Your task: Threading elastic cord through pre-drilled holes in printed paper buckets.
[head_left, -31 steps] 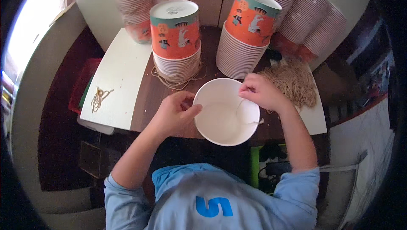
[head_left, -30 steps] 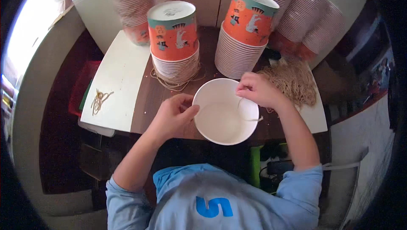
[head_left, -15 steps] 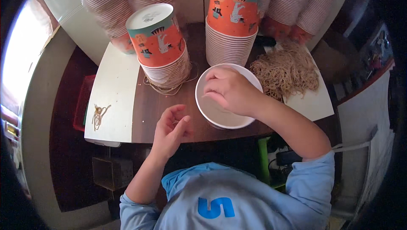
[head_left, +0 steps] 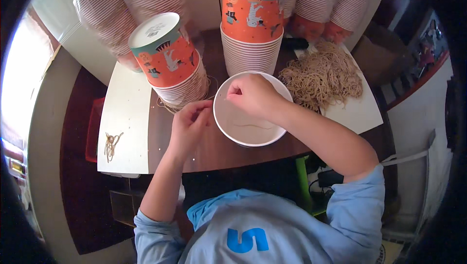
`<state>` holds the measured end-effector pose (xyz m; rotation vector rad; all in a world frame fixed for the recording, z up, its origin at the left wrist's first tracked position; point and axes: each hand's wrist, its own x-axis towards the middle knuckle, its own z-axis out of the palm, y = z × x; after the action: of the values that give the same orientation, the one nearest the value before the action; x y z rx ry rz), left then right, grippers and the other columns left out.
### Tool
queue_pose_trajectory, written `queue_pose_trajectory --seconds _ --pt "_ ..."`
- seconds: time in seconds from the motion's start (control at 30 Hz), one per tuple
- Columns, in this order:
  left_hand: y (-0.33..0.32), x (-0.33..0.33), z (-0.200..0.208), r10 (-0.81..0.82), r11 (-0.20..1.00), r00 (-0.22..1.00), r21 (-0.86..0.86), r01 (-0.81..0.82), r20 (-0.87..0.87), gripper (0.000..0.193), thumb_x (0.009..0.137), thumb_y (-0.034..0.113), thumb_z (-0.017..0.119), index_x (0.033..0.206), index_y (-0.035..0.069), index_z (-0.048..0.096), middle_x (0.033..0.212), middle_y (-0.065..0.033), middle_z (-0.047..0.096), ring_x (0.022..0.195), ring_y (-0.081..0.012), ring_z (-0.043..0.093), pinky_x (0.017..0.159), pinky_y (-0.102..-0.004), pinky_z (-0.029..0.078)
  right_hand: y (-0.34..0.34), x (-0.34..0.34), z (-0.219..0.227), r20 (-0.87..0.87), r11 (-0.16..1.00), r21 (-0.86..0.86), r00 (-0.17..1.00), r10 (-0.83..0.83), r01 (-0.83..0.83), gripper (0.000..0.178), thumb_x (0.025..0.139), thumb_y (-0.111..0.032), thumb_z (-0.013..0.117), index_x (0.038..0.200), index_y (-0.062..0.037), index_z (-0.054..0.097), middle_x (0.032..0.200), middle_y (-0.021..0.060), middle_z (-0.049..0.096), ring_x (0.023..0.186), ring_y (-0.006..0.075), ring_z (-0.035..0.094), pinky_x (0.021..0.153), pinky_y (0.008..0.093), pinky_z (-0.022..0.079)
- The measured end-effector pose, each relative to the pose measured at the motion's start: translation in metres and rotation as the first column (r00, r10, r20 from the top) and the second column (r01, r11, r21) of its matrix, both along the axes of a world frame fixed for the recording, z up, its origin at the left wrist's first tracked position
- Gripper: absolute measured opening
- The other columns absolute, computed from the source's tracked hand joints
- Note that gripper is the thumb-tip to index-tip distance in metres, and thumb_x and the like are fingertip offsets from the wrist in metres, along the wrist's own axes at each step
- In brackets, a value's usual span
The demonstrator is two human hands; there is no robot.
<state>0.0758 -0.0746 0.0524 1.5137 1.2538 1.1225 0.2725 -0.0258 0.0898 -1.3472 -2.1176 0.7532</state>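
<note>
A white paper tub [head_left: 279,137] stands mouth up at the table's front, with a thin tan cord [head_left: 253,126] lying inside. My right hand [head_left: 255,96] reaches over its mouth, fingers pinched near the inner left wall; what they hold is too small to make out. Just outside that wall is my left hand [head_left: 189,125], its fingers curled together by a short piece of cord at the rim. Whether they grip it I cannot tell. Behind it stands an upside-down stack of orange and green tubs [head_left: 168,62], with cords around its lower part.
A taller upside-down tub stack [head_left: 253,16] rises behind the white tub. On the right lies a tangled heap of tan cords [head_left: 323,76]. A small cord bunch [head_left: 112,146] rests on the white left panel. Bagged tub stacks [head_left: 104,16] line the back.
My left hand has moved up toward the tub's left wall and its fingers have closed. My right hand has shifted left inside the tub's mouth. The view has shifted slightly.
</note>
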Motion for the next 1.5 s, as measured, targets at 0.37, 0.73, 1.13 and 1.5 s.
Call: queue_pose_trajectory --seconds 0.37,0.73,1.13,1.5 --pt "0.032 0.007 0.004 -0.079 0.997 0.996 0.003 0.08 -0.045 0.02 0.089 0.006 0.055 0.105 -0.004 0.062 0.089 -0.0063 0.066 0.077 -0.0097 0.06 0.067 -0.0229 0.048 0.008 -0.005 -0.004 -0.056 0.996 -0.056 0.996 -0.072 0.069 0.014 0.075 -0.015 0.064 0.078 -0.0024 0.068 0.073 0.012 0.067 0.067 0.0229 0.064 0.063 0.0344 0.049" --pt "0.035 0.007 -0.005 -0.131 0.99 0.99 -0.051 0.134 0.047 0.023 0.088 0.006 0.056 0.108 -0.004 0.062 0.087 -0.0053 0.065 0.078 -0.0079 0.058 0.068 -0.0227 0.048 0.009 -0.01 -0.01 -0.024 0.997 -0.018 0.997 -0.074 0.073 0.011 0.076 -0.013 0.064 0.078 -0.003 0.068 0.07 0.0108 0.066 0.065 0.0208 0.063 0.062 0.0337 0.048" --pt "-0.047 0.016 0.024 -0.052 0.967 0.908 0.207 0.15 -0.416 0.014 0.075 0.006 0.062 0.087 -0.002 0.063 0.079 -0.0189 0.063 0.073 -0.0369 0.062 0.065 -0.0385 0.051 -0.042 0.001 0.016 0.005 0.921 -0.297 0.964 0.267 -0.254 0.012 0.077 -0.014 0.063 0.079 -0.0031 0.067 0.071 0.0083 0.066 0.065 0.0149 0.062 0.063 0.0305 0.048" --pt "-0.105 -0.026 0.008 -0.192 0.915 0.85 -0.225 0.336 0.491 0.003 0.082 0.001 0.056 0.081 0.001 0.059 0.089 -0.0051 0.06 0.084 -0.0115 0.055 0.074 -0.0242 0.043 -0.073 0.038 0.045 -0.051 0.671 -0.579 0.842 0.537 -0.462 0.024 0.078 -0.012 0.059 0.099 -0.0006 0.061 0.07 0.0038 0.061 0.067 0.0104 0.057 0.06 0.0289 0.045"
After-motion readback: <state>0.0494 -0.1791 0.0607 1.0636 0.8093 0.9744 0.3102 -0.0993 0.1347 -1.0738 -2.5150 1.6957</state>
